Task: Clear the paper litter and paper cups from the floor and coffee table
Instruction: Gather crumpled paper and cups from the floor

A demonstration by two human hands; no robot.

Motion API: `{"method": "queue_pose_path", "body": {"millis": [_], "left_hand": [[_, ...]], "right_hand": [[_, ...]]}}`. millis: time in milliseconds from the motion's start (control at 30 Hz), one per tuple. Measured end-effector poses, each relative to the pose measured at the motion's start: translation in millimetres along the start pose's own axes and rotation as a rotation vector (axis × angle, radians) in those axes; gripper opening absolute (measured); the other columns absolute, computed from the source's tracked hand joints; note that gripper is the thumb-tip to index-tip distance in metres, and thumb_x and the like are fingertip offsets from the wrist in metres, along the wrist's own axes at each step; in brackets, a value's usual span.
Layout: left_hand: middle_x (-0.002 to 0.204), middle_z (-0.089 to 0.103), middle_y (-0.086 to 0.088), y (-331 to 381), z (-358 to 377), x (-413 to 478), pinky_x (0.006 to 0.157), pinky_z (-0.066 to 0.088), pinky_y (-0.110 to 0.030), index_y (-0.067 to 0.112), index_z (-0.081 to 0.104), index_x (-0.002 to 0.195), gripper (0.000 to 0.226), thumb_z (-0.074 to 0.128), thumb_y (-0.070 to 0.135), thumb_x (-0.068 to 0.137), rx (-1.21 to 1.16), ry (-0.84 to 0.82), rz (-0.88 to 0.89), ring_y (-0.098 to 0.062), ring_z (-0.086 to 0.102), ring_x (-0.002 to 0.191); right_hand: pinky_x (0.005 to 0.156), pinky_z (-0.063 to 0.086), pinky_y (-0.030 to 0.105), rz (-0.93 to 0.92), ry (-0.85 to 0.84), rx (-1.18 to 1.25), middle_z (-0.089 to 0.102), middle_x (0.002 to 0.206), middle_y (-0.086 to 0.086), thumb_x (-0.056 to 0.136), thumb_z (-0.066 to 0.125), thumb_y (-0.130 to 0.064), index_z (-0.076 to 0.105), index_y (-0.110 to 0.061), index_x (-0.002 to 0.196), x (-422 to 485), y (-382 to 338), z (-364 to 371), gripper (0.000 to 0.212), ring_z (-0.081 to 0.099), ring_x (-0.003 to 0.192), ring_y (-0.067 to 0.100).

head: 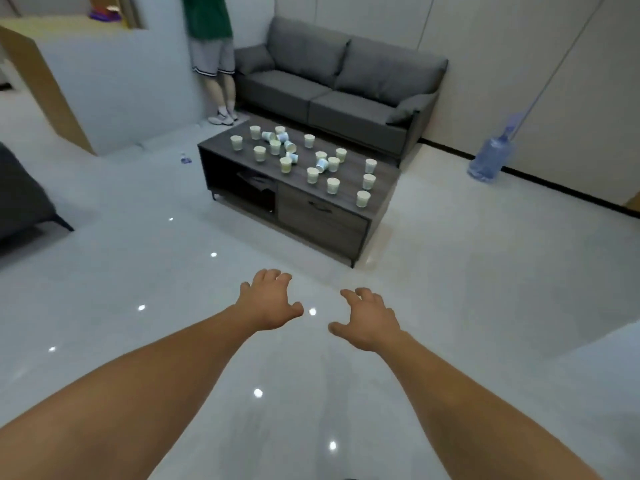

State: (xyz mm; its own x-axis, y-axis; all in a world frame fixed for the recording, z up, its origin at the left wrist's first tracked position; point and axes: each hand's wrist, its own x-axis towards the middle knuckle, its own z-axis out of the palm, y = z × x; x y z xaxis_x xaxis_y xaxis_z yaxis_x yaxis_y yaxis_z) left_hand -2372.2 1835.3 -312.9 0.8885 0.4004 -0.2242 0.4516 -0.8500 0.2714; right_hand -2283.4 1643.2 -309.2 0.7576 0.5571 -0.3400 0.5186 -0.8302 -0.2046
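Pale glossy floor (138, 258) lies under two outstretched bare arms; left hand (268, 299) and right hand (369, 318) hover palm-down, fingers spread, loosely curled, holding nothing. Small round paper cups (333, 186) scatter across the dark wood-grain desk (322, 226) ahead

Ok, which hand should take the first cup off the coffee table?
Right, probably. The right hand lines up with the nearest cup at the near corner of the coffee table; the left hand is off to its side. Both are open and empty.
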Motion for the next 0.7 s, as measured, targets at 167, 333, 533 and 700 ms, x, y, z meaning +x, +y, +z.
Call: {"method": "queue_pose_path", "body": {"millis": [167, 333, 533, 700], "left_hand": [[0.155, 0.022, -0.003, -78, -22, 42, 0.112, 0.022, -0.049, 0.023, 0.025, 0.148, 0.075, 0.051, 0.054, 0.084, -0.031, -0.014, -0.187, -0.024, 0.015, 0.144], [0.155, 0.022, -0.002, -140, -63, 96, 0.112, 0.023, -0.046, 0.022, 0.025, 0.148, 0.074, 0.051, 0.053, 0.085, -0.052, 0.004, -0.346, -0.023, 0.014, 0.144], [0.155, 0.024, -0.002, -211, -103, 156, 0.113, 0.024, -0.045, 0.021, 0.026, 0.148, 0.075, 0.052, 0.052, 0.085, -0.163, 0.081, -0.497, -0.023, 0.016, 0.143], [0.156, 0.021, -0.003, -298, -121, 208, 0.113, 0.023, -0.044, 0.021, 0.025, 0.149, 0.076, 0.053, 0.052, 0.085, -0.218, 0.058, -0.585, -0.024, 0.014, 0.144]], "right_hand": [[0.110, 0.030, 0.046, -0.168, -0.068, -0.075, 0.020, 0.159, 0.003, 0.084, 0.056, -0.062, 0.021, -0.031, 0.152, 96, -69, -8, 0.083, 0.023, 0.143, 0.026], [0.108, 0.032, 0.045, -0.311, -0.094, -0.128, 0.022, 0.157, 0.004, 0.086, 0.056, -0.060, 0.021, -0.029, 0.152, 198, -131, -34, 0.082, 0.026, 0.140, 0.027], [0.109, 0.033, 0.046, -0.465, -0.115, -0.187, 0.023, 0.157, 0.003, 0.086, 0.056, -0.059, 0.023, -0.030, 0.152, 305, -215, -56, 0.079, 0.026, 0.140, 0.027], [0.109, 0.032, 0.046, -0.542, -0.156, -0.257, 0.021, 0.157, 0.003, 0.084, 0.057, -0.059, 0.022, -0.031, 0.152, 387, -301, -50, 0.081, 0.025, 0.141, 0.026]]}}
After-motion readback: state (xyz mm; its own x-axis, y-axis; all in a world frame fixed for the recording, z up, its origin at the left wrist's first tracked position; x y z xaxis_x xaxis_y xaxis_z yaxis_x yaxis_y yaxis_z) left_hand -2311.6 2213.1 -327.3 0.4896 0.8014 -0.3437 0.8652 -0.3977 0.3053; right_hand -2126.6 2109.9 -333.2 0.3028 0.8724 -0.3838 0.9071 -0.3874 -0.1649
